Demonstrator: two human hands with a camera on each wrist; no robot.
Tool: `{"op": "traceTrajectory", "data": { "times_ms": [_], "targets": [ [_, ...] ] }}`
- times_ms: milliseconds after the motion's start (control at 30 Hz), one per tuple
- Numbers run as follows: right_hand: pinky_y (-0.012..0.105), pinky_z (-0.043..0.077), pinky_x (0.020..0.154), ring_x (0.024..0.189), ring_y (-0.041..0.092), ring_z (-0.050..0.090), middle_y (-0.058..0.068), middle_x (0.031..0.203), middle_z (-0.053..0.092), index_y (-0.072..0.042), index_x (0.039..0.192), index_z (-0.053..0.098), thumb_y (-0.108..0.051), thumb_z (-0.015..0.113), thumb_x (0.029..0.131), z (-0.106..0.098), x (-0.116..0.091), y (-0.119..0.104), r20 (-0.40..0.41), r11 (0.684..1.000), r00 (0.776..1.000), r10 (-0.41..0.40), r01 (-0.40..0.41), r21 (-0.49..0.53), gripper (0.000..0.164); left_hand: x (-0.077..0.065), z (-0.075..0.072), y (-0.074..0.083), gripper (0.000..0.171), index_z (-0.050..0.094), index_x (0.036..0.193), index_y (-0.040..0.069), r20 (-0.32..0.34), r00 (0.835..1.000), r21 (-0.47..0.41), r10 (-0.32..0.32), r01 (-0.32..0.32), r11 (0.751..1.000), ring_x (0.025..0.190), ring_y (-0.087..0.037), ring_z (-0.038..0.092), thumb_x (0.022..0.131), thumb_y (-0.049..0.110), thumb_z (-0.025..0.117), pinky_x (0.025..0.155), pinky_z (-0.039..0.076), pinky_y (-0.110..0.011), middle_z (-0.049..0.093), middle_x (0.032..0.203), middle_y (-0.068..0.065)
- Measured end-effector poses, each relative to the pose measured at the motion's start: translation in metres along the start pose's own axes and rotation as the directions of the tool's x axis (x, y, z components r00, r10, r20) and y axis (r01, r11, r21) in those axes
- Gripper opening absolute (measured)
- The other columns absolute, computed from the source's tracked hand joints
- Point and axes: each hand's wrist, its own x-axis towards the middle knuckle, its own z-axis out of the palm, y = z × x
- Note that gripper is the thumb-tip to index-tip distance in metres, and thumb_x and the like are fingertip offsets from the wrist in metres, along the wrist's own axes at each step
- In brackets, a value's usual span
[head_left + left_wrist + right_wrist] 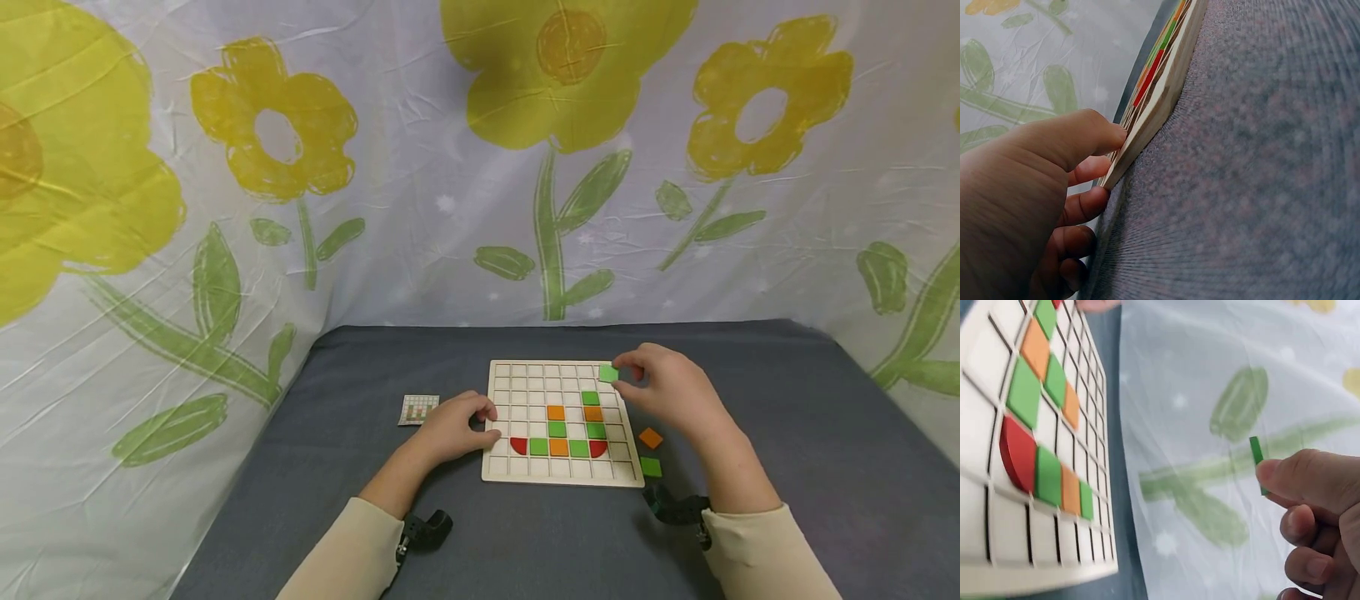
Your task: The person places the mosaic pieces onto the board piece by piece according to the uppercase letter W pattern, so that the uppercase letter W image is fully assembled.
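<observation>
A pale wooden grid board (525,471) lies flat on the table. Green and orange squares and two red rounded pieces (519,446) form a pattern in its cells. My left hand (453,425) holds the board's left edge, thumb and fingertips on the rim; the left wrist view shows the thumb (1107,134) over the edge. Between thumb and forefinger my right hand (667,387) pinches a green square tile (608,373) at the board's far right corner. In the right wrist view that tile (1259,464) is seen edge-on, raised clear of the board.
An orange tile (651,437) and a green tile (651,467) lie on the dark cloth right of the board. To the left is a small pattern card (418,409), partly behind the left hand. A flower-printed curtain (405,250) hangs behind the table.
</observation>
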Motion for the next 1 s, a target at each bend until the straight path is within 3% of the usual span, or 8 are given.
{"op": "traceTrajectory", "data": {
  "times_ms": [400,1000],
  "targets": [
    [0.034,0.031,0.056,0.06,0.016,0.035,-0.001,0.082,0.049,-0.011,0.111,0.077,-0.017,0.079,0.089,0.028,0.008,-0.024,-0.057,0.999,0.997,-0.043,0.045,0.024,0.023,0.001,-0.001,0.001,0.018,0.065,0.099,0.024,0.002,1.0,0.003,0.006,-0.006,1.0,0.08,-0.011,0.05,0.091,0.036,0.076,0.072,0.042,-0.033,0.053,0.093,0.008],
    [0.03,0.033,0.056,0.063,0.012,0.043,-0.004,0.076,0.051,-0.013,0.106,0.079,-0.021,0.081,0.087,0.069,0.018,-0.054,0.072,0.993,0.991,-0.109,0.106,0.043,0.021,0.001,0.001,-0.003,0.017,0.065,0.1,0.027,0.003,1.0,-0.003,-0.001,0.001,1.0,0.08,-0.011,0.051,0.09,0.036,0.076,0.073,0.043,-0.034,0.052,0.093,0.01]
  ]
}}
